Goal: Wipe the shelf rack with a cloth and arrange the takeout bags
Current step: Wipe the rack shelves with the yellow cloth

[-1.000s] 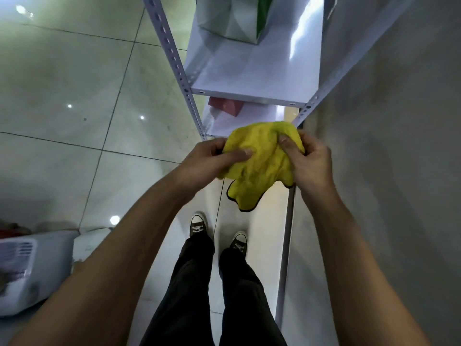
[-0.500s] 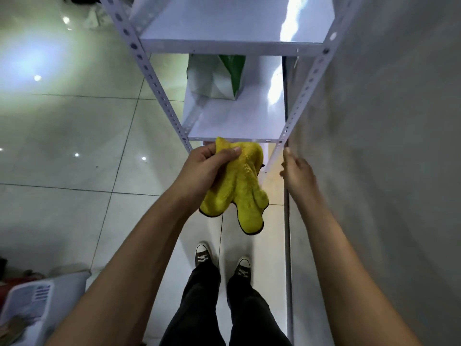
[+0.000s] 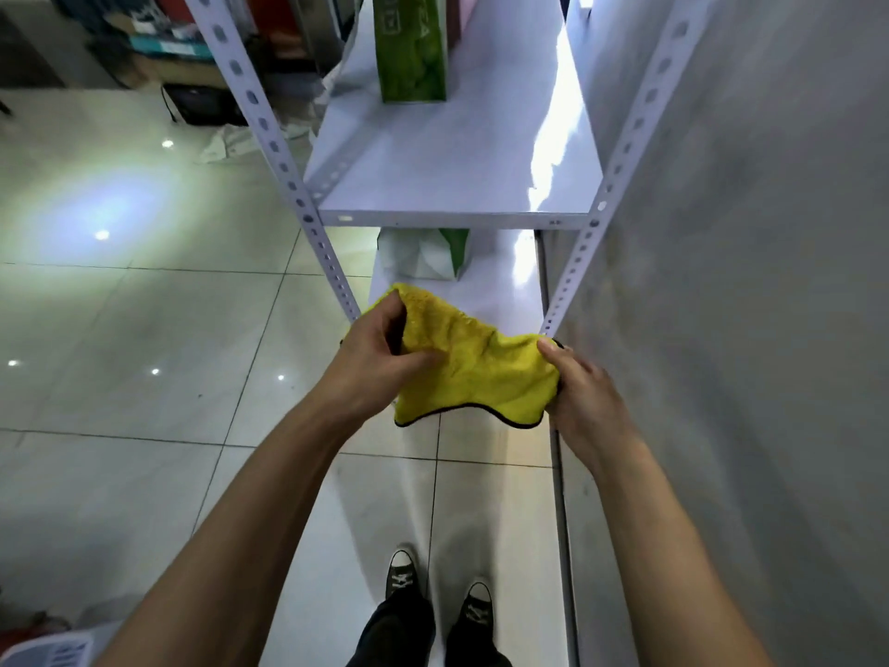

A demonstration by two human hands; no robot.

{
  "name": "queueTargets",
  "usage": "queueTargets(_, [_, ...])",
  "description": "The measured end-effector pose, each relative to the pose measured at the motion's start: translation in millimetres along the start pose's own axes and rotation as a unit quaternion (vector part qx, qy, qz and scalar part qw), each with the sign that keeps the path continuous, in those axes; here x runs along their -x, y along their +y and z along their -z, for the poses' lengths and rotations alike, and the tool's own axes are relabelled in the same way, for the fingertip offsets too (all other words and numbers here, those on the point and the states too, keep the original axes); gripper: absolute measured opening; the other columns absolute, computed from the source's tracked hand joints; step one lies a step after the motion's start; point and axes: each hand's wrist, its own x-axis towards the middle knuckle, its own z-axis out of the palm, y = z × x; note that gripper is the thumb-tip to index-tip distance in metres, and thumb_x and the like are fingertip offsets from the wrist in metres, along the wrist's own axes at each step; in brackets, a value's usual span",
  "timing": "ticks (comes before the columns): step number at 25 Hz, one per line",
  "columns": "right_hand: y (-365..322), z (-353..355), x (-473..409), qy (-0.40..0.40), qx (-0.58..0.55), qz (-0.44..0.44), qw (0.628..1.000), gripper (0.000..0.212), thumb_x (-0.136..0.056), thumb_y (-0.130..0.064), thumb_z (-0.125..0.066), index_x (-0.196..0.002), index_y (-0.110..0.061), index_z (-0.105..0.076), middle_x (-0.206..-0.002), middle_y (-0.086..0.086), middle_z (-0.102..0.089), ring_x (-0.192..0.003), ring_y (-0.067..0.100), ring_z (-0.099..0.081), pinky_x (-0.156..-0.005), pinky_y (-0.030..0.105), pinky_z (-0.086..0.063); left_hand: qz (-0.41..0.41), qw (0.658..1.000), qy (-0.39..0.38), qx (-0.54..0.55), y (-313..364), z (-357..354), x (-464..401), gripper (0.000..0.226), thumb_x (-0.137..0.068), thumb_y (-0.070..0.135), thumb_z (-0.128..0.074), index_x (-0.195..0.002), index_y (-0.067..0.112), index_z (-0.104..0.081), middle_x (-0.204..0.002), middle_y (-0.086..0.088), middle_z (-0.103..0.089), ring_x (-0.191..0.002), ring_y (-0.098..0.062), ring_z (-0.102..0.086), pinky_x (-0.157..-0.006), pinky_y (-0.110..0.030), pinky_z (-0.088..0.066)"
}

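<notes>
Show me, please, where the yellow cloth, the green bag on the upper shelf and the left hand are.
yellow cloth (image 3: 474,373): head view, middle of its spread surface.
green bag (image 3: 413,55): head view, its front face.
left hand (image 3: 380,363): head view, back of the hand.

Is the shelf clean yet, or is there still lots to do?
Nothing looks finished yet. In hand: both the left hand and right hand grip the yellow cloth, spread out in the air in front of the rack, not touching a shelf. Still left: wiping the shelves and tidying the bags; a green bag stands on the upper shelf, another bag sits below.
</notes>
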Motion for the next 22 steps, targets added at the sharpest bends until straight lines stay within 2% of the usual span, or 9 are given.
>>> queueTargets(4, [-33,-25,5,-0.049,-0.011,-0.061,0.997,0.044,-0.102,-0.036,-0.054,-0.129,-0.003,-0.064,-0.124,0.019,-0.070,-0.119,0.029,-0.067,-0.102,0.044,-0.051,-0.043,0.999,-0.016,0.001,23,18,-12,0.037,-0.076,0.009,-0.068,-0.112,0.017,-0.064,-0.103,-0.002,-0.074,-0.097,-0.012,-0.069,-0.083,-0.028,-0.057])
queueTargets(7, [-54,-39,2,-0.030,-0.006,0.019,0.999,0.035,-0.098,-0.012,-0.060,-0.129,0.004,-0.059,-0.122,0.022,-0.070,-0.112,0.033,-0.068,-0.093,0.042,-0.057,-0.068,0.996,-0.052,-0.025,41,38,-23,0.042,-0.080,0.003,-0.073,-0.118,0.016,-0.061,-0.107,0.000,-0.073,-0.102,-0.014,-0.070,-0.086,-0.029,-0.057])
queueTargets(10, [-88,-55,1,0.008,-0.009,0.113,0.994,0.033,-0.089,-0.002,-0.067,-0.122,-0.009,-0.062,-0.106,0.007,-0.075,-0.092,0.020,-0.073,-0.074,0.033,-0.061,-0.085,0.991,-0.028,-0.095,60,60,-37,0.041,-0.078,-0.001,-0.075,-0.115,0.014,-0.065,-0.103,-0.001,-0.075,-0.096,-0.018,-0.072,-0.086,-0.040,-0.059])
queueTargets(12, [-109,-65,2,0.021,0.014,0.153,0.988,0.044,-0.086,0.001,-0.071,-0.124,-0.018,-0.060,-0.096,0.002,-0.075,-0.085,0.017,-0.074,-0.066,0.029,-0.060,-0.099,0.983,0.006,-0.154,72,74,-47,0.030,-0.076,0.002,-0.076,-0.103,0.015,-0.071,-0.091,-0.001,-0.076,-0.082,-0.015,-0.073,-0.074,-0.038,-0.062])
queueTargets(14, [-128,-73,5,-0.003,0.070,0.180,0.981,0.063,-0.083,0.005,-0.073,-0.135,-0.025,-0.055,-0.091,0.009,-0.076,-0.085,0.021,-0.074,-0.069,0.030,-0.060,-0.122,0.971,0.040,-0.201,84,84,-54,0.022,-0.077,0.004,-0.075,-0.090,0.021,-0.071,-0.081,0.006,-0.071,-0.067,-0.004,-0.068,-0.059,-0.023,-0.057])
queueTargets(16, [-142,-80,8,-0.050,0.150,0.179,0.971,0.077,-0.079,0.007,-0.078,-0.142,-0.030,-0.052,-0.094,0.015,-0.077,-0.090,0.023,-0.075,-0.078,0.031,-0.061,-0.158,0.953,0.079,-0.245,94,93,-63,0.018,-0.079,0.010,-0.075,-0.084,0.026,-0.068,-0.086,0.007,-0.064,-0.073,-0.006,-0.062,-0.063,-0.021,-0.051])
queueTargets(19, [-158,-99,13,-0.027,0.285,0.183,0.940,0.054,-0.071,-0.001,-0.086,-0.115,-0.030,-0.074,-0.097,0.008,-0.076,-0.097,0.025,-0.073,-0.091,0.037,-0.060,-0.187,0.948,0.076,-0.248,102,103,-80,0.014,-0.082,0.019,-0.074,-0.089,0.026,-0.065,-0.117,0.000,-0.057,-0.108,-0.017,-0.056,-0.092,-0.033,-0.047])
queueTargets(20, [-164,-107,13,0.011,0.326,0.199,0.924,0.038,-0.073,-0.004,-0.086,-0.099,-0.030,-0.078,-0.096,0.006,-0.074,-0.098,0.026,-0.072,-0.089,0.037,-0.060,-0.185,0.954,0.053,-0.228,105,105,-87,0.011,-0.084,0.020,-0.073,-0.092,0.023,-0.066,-0.120,0.001,-0.060,-0.113,-0.016,-0.057,-0.096,-0.037,-0.047])
queueTargets(22, [-177,-121,7,0.105,0.410,0.237,0.875,0.021,-0.078,-0.016,-0.083,-0.082,-0.034,-0.074,-0.098,0.003,-0.067,-0.095,0.025,-0.067,-0.078,0.031,-0.054,-0.185,0.964,0.022,-0.189,108,107,-101,0.011,-0.086,0.019,-0.071,-0.095,0.019,-0.066,-0.107,0.003,-0.069,-0.104,-0.016,-0.064,-0.092,-0.042,-0.053])
